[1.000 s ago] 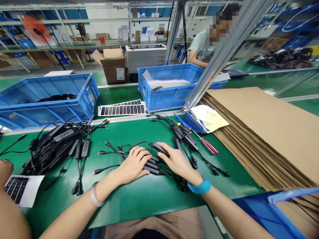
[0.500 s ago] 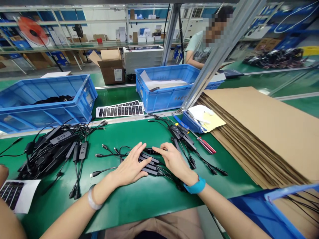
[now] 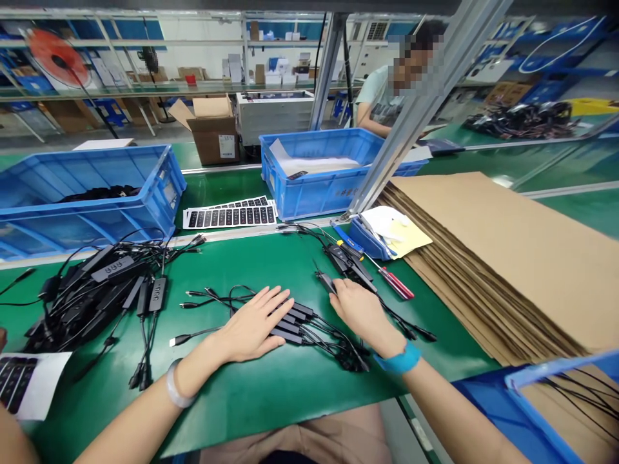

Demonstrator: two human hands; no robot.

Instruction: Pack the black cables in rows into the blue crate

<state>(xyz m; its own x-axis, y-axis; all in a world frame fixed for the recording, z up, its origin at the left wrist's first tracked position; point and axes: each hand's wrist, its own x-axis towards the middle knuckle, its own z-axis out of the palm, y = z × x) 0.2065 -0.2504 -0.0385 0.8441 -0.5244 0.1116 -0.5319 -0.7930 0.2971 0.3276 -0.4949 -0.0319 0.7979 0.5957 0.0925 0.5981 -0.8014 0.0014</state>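
My left hand (image 3: 256, 325) lies flat, fingers stretched out, over a row of black inline cable controllers (image 3: 302, 312) on the green table. Their plug ends stick out to the left and their leads run to the right. My right hand (image 3: 360, 312), wearing a blue wristband (image 3: 399, 357), has its fingers closed on the end of another black cable controller (image 3: 325, 281). Beside it is a small pile of similar controllers (image 3: 336, 258). A larger tangled heap of controllers with three-button faces (image 3: 113, 269) sits to the left.
Two blue bins (image 3: 159, 193) (image 3: 309, 196) stand at the back, with label sheets (image 3: 232, 216) between them. Red-handled screwdrivers (image 3: 397, 283) and stacked cardboard (image 3: 503, 238) lie right. Another person's arm (image 3: 14, 432) and a label sheet (image 3: 46, 386) are at left; a co-worker (image 3: 374, 106) sits opposite.
My right hand has moved right, from the row beside my left hand to the small pile, and now grips a controller there. My left hand stays on the row, fingers flatter.
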